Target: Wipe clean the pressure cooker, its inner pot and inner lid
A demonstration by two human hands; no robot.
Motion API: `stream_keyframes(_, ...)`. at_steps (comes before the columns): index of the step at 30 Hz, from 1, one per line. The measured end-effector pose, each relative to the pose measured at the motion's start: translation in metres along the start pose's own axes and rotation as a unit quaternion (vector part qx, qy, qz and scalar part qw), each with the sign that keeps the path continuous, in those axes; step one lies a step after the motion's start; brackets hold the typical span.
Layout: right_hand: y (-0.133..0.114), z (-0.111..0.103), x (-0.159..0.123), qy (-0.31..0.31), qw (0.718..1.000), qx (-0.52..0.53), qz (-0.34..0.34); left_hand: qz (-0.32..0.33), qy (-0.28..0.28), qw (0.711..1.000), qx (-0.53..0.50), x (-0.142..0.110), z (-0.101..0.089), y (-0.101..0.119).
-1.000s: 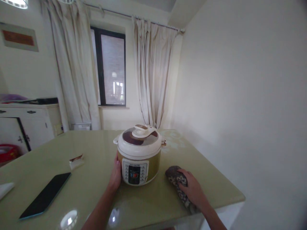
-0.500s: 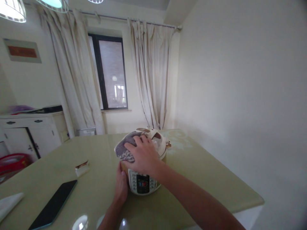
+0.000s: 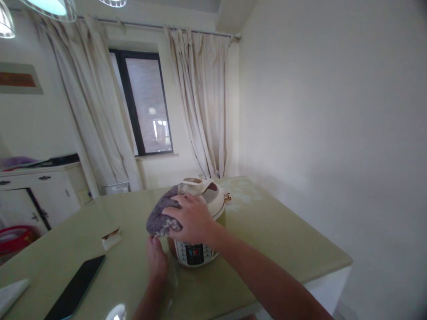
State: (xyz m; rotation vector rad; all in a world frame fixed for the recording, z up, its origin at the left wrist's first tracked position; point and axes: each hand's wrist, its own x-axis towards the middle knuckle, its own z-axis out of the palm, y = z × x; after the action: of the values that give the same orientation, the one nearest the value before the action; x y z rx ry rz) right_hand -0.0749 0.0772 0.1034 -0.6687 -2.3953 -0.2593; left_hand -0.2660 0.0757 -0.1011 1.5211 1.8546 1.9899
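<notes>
Right hand [image 3: 192, 221], fingers spread, holds cloth [image 3: 160, 218] against electric pressure cooker [image 3: 195, 255] (lidded, contents hidden). Left hand [image 3: 157, 262] upright beneath cloth, grip unclear.

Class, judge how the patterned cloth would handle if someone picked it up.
The cloth is probably floppy, since it bends over the cooker's rounded edge. It looks soft and unlikely to break, given its fuzzy surface. Bunched under the right hand, it might unfold when lifted.

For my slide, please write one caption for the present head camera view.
Right hand presses a patterned grey cloth on the white-lidded cooker; left hand is beside it.
</notes>
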Motion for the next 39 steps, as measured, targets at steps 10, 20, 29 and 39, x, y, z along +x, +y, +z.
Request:
stream_keyframes(10, 0.148, -0.028, -0.039, 0.054, 0.936, 0.048, 0.344, 0.298, -0.173, 0.935, 0.086, 0.126, 0.025, 0.193)
stream_keyframes(20, 0.058, 0.004, -0.077, 0.222, 0.941, 0.033, 0.253, 0.275, -0.351, 0.867, 0.224, 0.164, 0.073, 0.197)
stream_keyframes(29, 0.066, -0.010, -0.058, 0.118, 0.981, 0.054, 0.143, 0.219, -0.491, 0.835, 0.120, 0.190, 0.060, 0.204)
stream_keyframes(39, 0.088, -0.016, -0.038, 0.106, 0.937, -0.007, 0.333, 0.101, -0.535, 0.837, 0.048, 0.190, 0.058, 0.214)
